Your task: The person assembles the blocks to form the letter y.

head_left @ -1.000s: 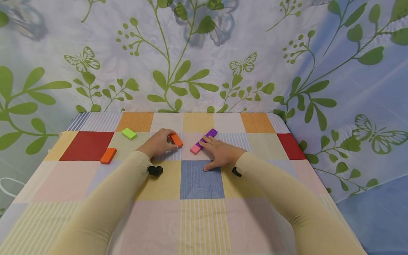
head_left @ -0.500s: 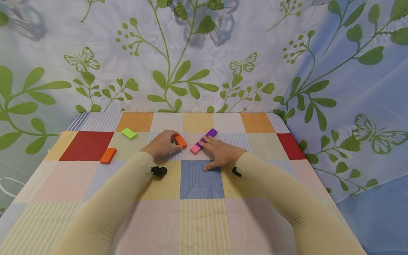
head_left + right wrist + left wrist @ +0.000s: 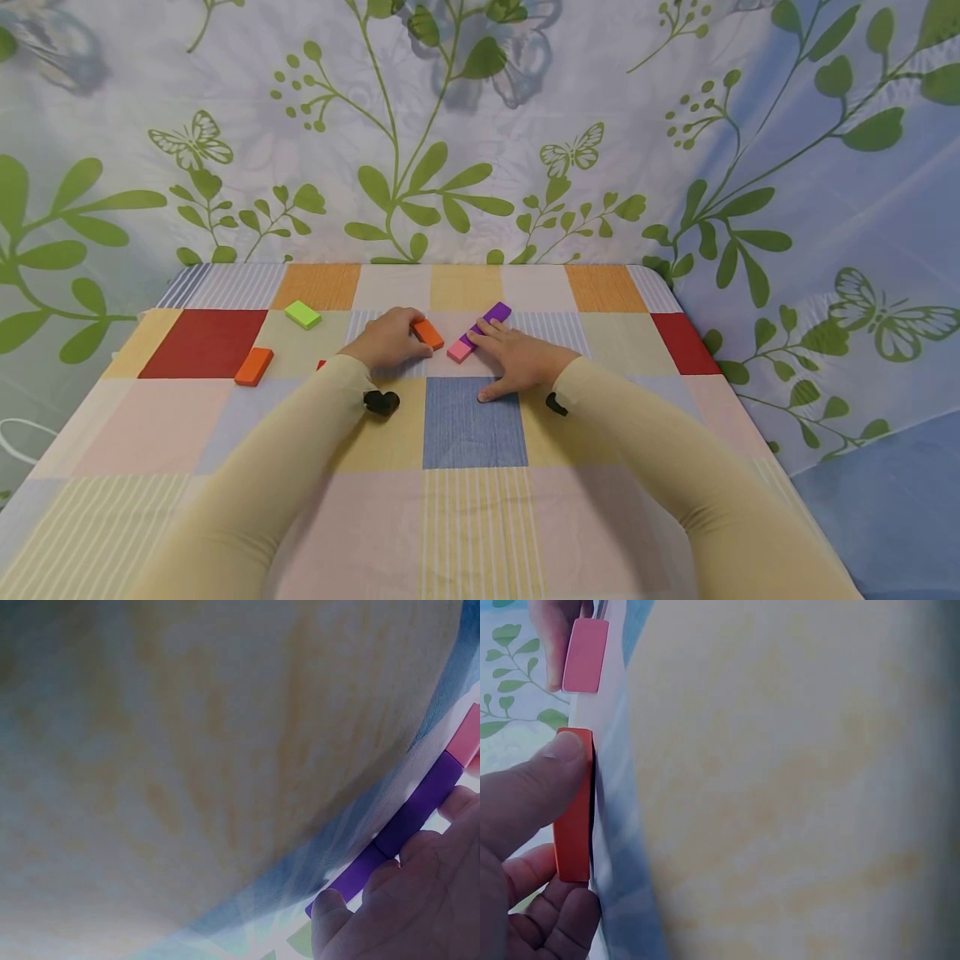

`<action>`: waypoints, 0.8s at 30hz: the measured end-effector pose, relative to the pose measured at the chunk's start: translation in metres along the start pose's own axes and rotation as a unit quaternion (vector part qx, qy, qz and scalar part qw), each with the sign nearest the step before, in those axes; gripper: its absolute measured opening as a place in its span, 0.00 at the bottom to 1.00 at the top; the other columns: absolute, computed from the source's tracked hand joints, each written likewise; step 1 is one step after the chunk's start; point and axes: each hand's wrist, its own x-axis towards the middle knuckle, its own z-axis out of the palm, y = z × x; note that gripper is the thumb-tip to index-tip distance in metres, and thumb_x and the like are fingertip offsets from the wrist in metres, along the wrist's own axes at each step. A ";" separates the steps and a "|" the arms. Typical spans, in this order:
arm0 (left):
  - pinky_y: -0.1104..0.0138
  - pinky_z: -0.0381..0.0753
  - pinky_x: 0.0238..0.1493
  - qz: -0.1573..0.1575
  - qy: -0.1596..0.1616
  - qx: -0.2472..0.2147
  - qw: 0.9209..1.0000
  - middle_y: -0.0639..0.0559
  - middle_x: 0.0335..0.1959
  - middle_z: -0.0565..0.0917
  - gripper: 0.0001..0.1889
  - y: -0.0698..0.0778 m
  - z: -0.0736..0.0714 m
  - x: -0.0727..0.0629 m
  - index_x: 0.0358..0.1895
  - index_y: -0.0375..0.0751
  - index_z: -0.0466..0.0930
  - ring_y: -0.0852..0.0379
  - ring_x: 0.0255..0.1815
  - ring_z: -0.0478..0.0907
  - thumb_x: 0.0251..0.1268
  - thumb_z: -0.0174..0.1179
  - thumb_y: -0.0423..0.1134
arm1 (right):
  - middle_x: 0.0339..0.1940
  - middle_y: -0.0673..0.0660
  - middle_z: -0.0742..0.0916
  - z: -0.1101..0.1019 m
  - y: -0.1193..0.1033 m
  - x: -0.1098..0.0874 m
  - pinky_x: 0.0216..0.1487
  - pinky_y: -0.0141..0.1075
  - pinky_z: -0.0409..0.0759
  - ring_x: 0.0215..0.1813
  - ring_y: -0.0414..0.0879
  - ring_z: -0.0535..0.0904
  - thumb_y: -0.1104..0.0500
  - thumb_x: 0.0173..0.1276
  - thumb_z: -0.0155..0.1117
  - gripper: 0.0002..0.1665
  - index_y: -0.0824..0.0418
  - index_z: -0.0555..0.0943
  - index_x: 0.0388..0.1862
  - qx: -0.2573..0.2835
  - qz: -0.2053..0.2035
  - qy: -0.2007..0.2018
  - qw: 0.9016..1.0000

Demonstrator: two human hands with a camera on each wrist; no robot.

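Note:
Between its thumb and fingers my left hand (image 3: pixel 384 340) pinches an orange block (image 3: pixel 428 335), low over the cloth; the left wrist view shows the thumb on one end of this orange block (image 3: pixel 573 825). Just to its right, a pink block (image 3: pixel 460 350) and purple blocks (image 3: pixel 498 312) lie end to end in a slanting row. My right hand (image 3: pixel 523 360) lies spread beside that row, fingertips on it and thumb out on the blue patch. In the right wrist view two purple blocks (image 3: pixel 420 804) follow the pink block (image 3: pixel 466 735), partly behind the fingers.
A lime green block (image 3: pixel 303 315) and another orange block (image 3: pixel 254 367) lie to the left on the patchwork cloth (image 3: pixel 480 533). A small red corner (image 3: pixel 321 365) peeks out behind the left sleeve. A leaf-patterned curtain (image 3: pixel 480 150) hangs behind the table.
My left hand has slid right with the orange block, closer to the pink block. The red corner has come into view behind the left sleeve. My right hand has stayed in place.

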 end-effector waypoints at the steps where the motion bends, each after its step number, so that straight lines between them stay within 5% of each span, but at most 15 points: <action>1: 0.48 0.74 0.71 -0.001 0.002 0.002 1.000 0.43 0.62 0.79 0.36 0.001 0.000 0.000 0.72 0.38 0.72 0.44 0.59 0.75 0.67 0.72 0.50 | 0.91 0.56 0.45 0.000 0.000 0.000 0.88 0.53 0.46 0.91 0.55 0.37 0.22 0.61 0.68 0.69 0.46 0.45 0.90 0.000 0.000 0.000 1.000; 14: 0.39 0.62 0.77 -0.008 0.008 0.013 1.000 0.41 0.69 0.78 0.37 0.002 0.002 0.001 0.75 0.39 0.70 0.42 0.69 0.73 0.68 0.71 0.50 | 0.91 0.56 0.45 0.000 0.000 0.000 0.87 0.54 0.46 0.91 0.55 0.37 0.22 0.61 0.67 0.70 0.47 0.45 0.90 -0.005 -0.003 0.000 1.000; 24: 0.39 0.64 0.76 0.004 0.011 0.027 1.000 0.40 0.70 0.78 0.36 0.004 0.003 0.006 0.76 0.38 0.71 0.42 0.71 0.74 0.69 0.69 0.50 | 0.91 0.56 0.45 0.002 0.002 0.001 0.87 0.54 0.46 0.91 0.55 0.37 0.22 0.62 0.67 0.69 0.47 0.44 0.90 -0.010 -0.005 0.002 1.000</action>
